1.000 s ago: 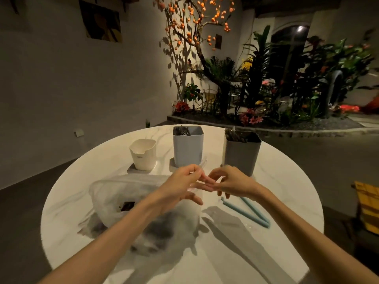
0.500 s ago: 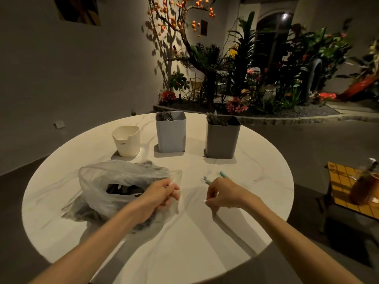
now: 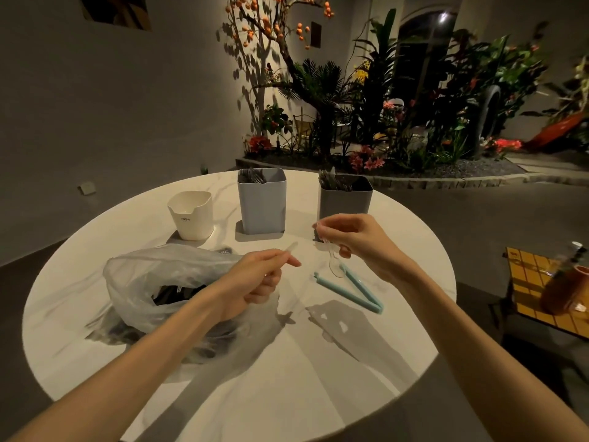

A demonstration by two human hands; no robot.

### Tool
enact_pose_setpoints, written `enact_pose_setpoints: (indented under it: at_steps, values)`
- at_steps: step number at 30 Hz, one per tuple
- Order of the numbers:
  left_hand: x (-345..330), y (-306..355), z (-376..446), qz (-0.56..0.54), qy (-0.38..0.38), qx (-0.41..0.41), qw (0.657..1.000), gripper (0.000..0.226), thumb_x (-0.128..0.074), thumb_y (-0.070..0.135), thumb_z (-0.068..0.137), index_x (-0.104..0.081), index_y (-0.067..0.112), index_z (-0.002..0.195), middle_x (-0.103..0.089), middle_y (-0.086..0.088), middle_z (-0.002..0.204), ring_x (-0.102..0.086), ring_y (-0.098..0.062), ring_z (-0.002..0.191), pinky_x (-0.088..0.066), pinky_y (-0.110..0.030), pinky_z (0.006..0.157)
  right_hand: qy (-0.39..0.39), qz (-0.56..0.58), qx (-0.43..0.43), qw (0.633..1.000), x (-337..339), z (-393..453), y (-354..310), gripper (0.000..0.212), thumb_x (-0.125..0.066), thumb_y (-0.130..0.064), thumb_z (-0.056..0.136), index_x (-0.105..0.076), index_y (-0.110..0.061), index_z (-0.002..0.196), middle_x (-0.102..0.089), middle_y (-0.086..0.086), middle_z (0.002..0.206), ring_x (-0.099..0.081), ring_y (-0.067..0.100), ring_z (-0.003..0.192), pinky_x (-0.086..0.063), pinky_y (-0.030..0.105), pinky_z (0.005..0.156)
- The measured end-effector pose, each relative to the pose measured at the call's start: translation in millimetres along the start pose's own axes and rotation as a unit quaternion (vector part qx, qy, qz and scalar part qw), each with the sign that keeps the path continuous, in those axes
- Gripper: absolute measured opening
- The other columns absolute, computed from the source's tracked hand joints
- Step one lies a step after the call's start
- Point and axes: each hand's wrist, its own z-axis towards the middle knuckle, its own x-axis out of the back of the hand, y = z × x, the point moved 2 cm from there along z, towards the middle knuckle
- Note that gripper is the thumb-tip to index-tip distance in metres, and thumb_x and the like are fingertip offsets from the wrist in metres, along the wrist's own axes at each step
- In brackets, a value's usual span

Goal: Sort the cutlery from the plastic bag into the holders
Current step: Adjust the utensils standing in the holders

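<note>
A crumpled clear plastic bag [image 3: 153,275] with dark cutlery inside lies on the left of the round white table [image 3: 287,378]. My left hand [image 3: 255,279] holds a clear plastic utensil [image 3: 290,247] by its handle, just right of the bag. My right hand [image 3: 357,240] pinches a clear plastic spoon [image 3: 334,266] that hangs bowl down above a blue bag clip [image 3: 350,288]. At the back stand three holders: a low white one [image 3: 191,215], a light blue one [image 3: 262,202] and a grey one [image 3: 345,199], the last two with cutlery inside.
The open blue bag clip lies on the table right of centre. A yellow stool [image 3: 538,291] with a brown bottle [image 3: 564,291] stands to the right of the table. Plants and a planter border lie behind.
Both hands rose from the table. My left hand came away from the bag with a clear utensil; my right hand lifted a clear spoon and uncovered the blue clip.
</note>
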Motion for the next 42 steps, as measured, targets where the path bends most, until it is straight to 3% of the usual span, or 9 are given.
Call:
enact_pose_setpoints:
  at_steps: [10,13,17,22,25,29,33,36,42]
  values:
    - [-13,26,3,-0.119,-0.08,-0.008,0.99,0.03,-0.042,0.031,0.108,-0.058,0.007,0.114,-0.033,0.002,0.064,-0.021,-0.007,0.051,-0.019,-0.017,0.039,-0.026,0.161,-0.028,0.986,-1,4,-11,0.02,-0.068,-0.009,0.094,-0.071,0.002,0.111,-0.072,0.024,0.101,-0.072,0.022,0.08,-0.058,0.024,0.071]
    - [-16,31,-1,-0.093,-0.09,-0.029,0.991,0.032,-0.04,0.031,0.108,-0.058,0.006,0.113,-0.05,-0.003,0.074,-0.041,-0.01,0.056,-0.027,-0.017,0.042,-0.031,0.155,-0.023,0.987,-4,3,-11,0.02,-0.071,-0.008,0.091,-0.073,-0.002,0.11,-0.074,0.017,0.094,-0.073,0.023,0.083,-0.059,0.027,0.076]
    - [-18,35,-8,-0.084,-0.101,-0.028,0.991,0.037,-0.034,0.033,0.11,-0.059,0.008,0.122,-0.074,-0.012,0.112,-0.074,-0.027,0.094,-0.048,-0.021,0.05,-0.03,0.133,0.005,0.991,-6,0,-15,0.026,-0.07,-0.009,0.091,-0.07,-0.009,0.118,-0.076,0.01,0.088,-0.075,0.026,0.085,-0.061,0.03,0.079]
    - [-18,38,-13,-0.112,-0.124,-0.005,0.986,0.037,-0.034,0.033,0.11,-0.057,0.009,0.127,-0.075,-0.013,0.104,-0.071,-0.021,0.079,-0.054,-0.022,0.054,-0.022,0.107,0.032,0.993,-6,-2,-20,0.026,-0.07,-0.013,0.092,-0.072,-0.007,0.118,-0.076,0.013,0.094,-0.075,0.027,0.086,-0.062,0.031,0.079]
    - [-15,36,-12,-0.128,-0.12,0.005,0.985,0.035,-0.037,0.033,0.109,-0.056,0.006,0.123,-0.061,-0.008,0.077,-0.047,-0.011,0.056,-0.035,-0.017,0.043,-0.039,0.095,0.04,0.994,-9,-4,-22,0.029,-0.071,-0.014,0.092,-0.071,-0.007,0.12,-0.076,0.012,0.093,-0.076,0.028,0.087,-0.062,0.035,0.083]
    - [-11,37,-12,-0.12,-0.132,0.039,0.983,0.034,-0.04,0.041,0.107,-0.052,0.01,0.11,-0.03,0.001,0.067,-0.016,-0.007,0.053,-0.013,-0.016,0.041,-0.069,0.061,0.034,0.995,-14,-3,-27,0.027,-0.071,-0.018,0.093,-0.072,-0.008,0.118,-0.077,0.009,0.095,-0.076,0.022,0.085,-0.06,0.028,0.076]
    - [-6,44,-18,-0.029,-0.136,0.063,0.988,0.044,-0.043,0.051,0.103,-0.051,0.009,0.107,-0.032,0.003,0.065,-0.019,-0.006,0.051,-0.022,-0.014,0.038,-0.133,0.0,-0.002,0.991,-15,-1,-32,0.025,-0.068,-0.022,0.095,-0.073,-0.008,0.116,-0.074,0.008,0.091,-0.071,0.016,0.075,-0.055,0.021,0.067]
    - [5,47,-16,-0.012,-0.146,0.054,0.988,0.044,-0.051,0.042,0.103,-0.053,0.003,0.123,-0.039,0.002,0.068,-0.023,-0.006,0.052,-0.022,-0.015,0.041,-0.144,0.0,-0.019,0.989,-10,2,-33,0.023,-0.07,-0.02,0.094,-0.075,-0.001,0.107,-0.072,0.01,0.083,-0.065,0.012,0.068,-0.054,0.02,0.063]
    - [21,62,-8,-0.034,-0.007,-0.051,0.998,0.029,-0.062,0.021,0.099,-0.067,0.001,0.12,-0.074,-0.013,0.106,-0.056,-0.008,0.063,-0.049,-0.017,0.053,-0.012,0.096,-0.027,0.995,-10,14,-28,0.021,-0.075,-0.016,0.089,-0.076,0.001,0.101,-0.075,0.013,0.083,-0.07,0.017,0.071,-0.057,0.021,0.067]
